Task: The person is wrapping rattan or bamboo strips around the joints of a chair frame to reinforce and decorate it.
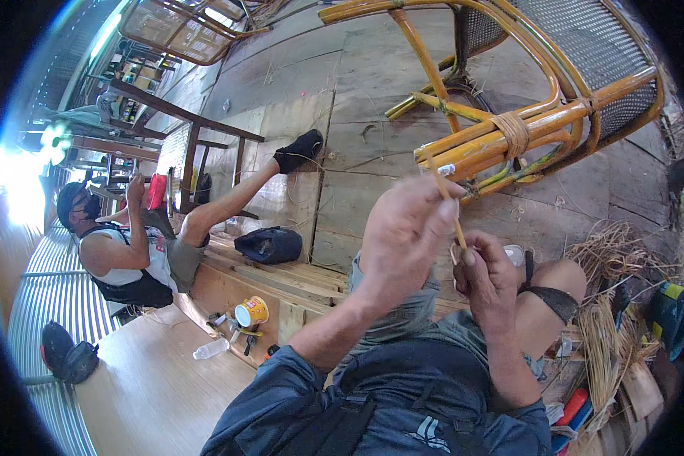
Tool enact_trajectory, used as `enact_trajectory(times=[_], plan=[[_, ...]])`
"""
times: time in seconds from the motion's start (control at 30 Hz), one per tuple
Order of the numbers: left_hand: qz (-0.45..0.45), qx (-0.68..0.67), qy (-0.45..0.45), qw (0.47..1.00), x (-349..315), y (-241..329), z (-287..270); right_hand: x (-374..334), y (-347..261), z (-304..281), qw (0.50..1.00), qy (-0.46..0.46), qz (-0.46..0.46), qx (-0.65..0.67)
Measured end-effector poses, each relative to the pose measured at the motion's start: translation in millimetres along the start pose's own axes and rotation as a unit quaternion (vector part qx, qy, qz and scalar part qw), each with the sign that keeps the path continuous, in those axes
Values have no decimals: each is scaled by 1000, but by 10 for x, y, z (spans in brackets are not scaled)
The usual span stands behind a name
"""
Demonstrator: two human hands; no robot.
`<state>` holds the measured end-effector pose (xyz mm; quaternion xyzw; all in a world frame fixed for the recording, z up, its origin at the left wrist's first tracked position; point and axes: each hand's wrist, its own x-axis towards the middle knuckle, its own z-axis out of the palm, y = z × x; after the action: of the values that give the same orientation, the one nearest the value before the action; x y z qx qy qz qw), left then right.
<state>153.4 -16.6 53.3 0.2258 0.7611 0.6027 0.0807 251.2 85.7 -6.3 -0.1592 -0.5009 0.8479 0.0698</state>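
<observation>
A thin tan rattan strip (458, 230) runs between my two hands in front of my lap. My left hand (410, 232) is closed with thumb and fingers pinching the strip's upper stretch. Lower and to the right, my right hand (488, 267) grips its lower end between thumb and fingers. Just beyond my hands lies a yellow-brown rattan chair frame (463, 152), tipped over, with grey woven mesh panels. A cane binding (514, 135) wraps around several of its poles. The strip's upper end overlaps the chair's poles in this view; I cannot tell whether they touch.
Loose cane bundles (602, 342) and tangled strips (612, 249) lie at my right. On the left, another person (125, 254) sits with a leg stretched across the plank floor (365, 83). A dark bag (270, 245), yellow tub (251, 311) and plastic bottle (211, 349) are nearby.
</observation>
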Motion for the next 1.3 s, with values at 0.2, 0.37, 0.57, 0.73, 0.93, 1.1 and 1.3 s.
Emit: enact_trajectory(times=[0.2, 0.37, 0.57, 0.73, 0.93, 1.1, 1.3], plan=[[75, 206, 66, 973, 562, -216, -253, 371, 44, 105, 999, -16, -14, -41], [-19, 81, 55, 995, 715, -427, -219, 440, 44, 91, 1000, 0, -11, -28], [-25, 86, 71, 993, 759, -496, -230, 481, 5, 69, 1000, -12, 0, -14], [-18, 114, 71, 991, 766, -512, -252, 493, 48, 76, 1000, -15, -6, 1], [-31, 129, 68, 989, 777, -541, -247, 534, 122, 59, 1000, -10, 1, -4], [-107, 31, 73, 991, 770, -544, -215, 562, 165, 57, 1000, -15, 21, -5], [-151, -40, 69, 985, 793, -574, -201, 565, 148, 65, 1000, -14, 21, -3]])
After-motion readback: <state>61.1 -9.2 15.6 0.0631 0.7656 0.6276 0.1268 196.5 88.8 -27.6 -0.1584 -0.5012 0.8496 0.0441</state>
